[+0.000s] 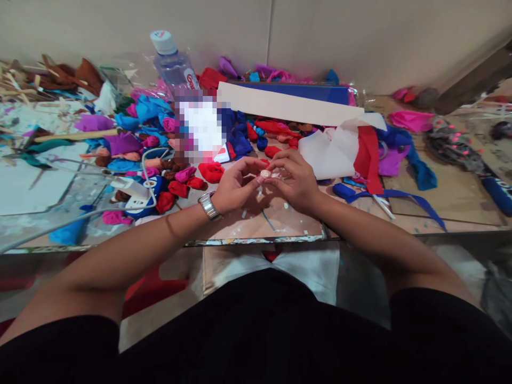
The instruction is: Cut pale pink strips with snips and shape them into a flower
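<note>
Near the table's front edge, my left hand (239, 184) and my right hand (291, 178) meet with fingers curled inward. Between their fingertips is a small pale pink rolled piece (265, 174), pinched by both. A metal watch (209, 206) is on my left wrist. Red fabric bundles (211, 171) lie just left of my left hand. Beyond my right hand rests a translucent whitish sheet (328, 152), with a red strip (368, 160) at its right. Small white scraps lie on the board (260, 221) below my hands.
A clear bottle (174, 66) stands at the back left. A white cable (100, 209) runs across the left side to a blue power strip (146, 197). Scissors (40, 154) lie far left. A long cream strip (288, 104) spans the back; a blue ribbon (400, 194) lies right.
</note>
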`<state>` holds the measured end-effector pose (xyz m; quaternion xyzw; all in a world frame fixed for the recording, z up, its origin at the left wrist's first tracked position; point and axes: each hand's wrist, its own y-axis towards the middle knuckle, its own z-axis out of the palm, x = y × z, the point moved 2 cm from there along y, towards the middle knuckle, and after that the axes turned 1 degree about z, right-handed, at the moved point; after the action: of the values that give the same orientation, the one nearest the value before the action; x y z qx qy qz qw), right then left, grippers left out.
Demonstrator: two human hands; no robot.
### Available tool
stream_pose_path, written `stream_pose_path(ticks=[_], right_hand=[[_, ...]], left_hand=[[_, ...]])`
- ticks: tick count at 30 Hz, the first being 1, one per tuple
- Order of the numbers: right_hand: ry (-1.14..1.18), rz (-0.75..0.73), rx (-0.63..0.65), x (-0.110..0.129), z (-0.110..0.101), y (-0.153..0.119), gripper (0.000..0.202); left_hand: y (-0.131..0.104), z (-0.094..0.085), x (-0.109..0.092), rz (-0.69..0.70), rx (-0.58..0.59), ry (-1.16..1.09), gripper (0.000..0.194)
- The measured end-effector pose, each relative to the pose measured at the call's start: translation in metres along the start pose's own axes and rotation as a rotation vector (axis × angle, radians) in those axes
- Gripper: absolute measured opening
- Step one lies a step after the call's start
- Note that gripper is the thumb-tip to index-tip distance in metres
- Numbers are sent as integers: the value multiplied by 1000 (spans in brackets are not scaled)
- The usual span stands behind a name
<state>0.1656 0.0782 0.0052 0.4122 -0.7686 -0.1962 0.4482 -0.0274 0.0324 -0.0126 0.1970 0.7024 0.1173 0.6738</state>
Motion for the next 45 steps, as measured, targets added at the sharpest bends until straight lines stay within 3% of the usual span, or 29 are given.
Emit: stream_pose_path(ticks=[16, 30, 38, 45], right_hand=[[-26, -22, 8, 0, -1, 1, 34], [-75, -83, -16, 5, -4, 3, 17], [-68, -24, 42, 2, -1, 0, 26], [-51, -22, 29, 3, -1, 0, 22]], left_hand=[[0, -1, 1, -65, -18, -63, 37], [3, -1, -2, -126, -112, -84, 37], [3, -1, -2, -159, -117, -75, 38], [2, -3, -1, -173, -94, -67, 37]])
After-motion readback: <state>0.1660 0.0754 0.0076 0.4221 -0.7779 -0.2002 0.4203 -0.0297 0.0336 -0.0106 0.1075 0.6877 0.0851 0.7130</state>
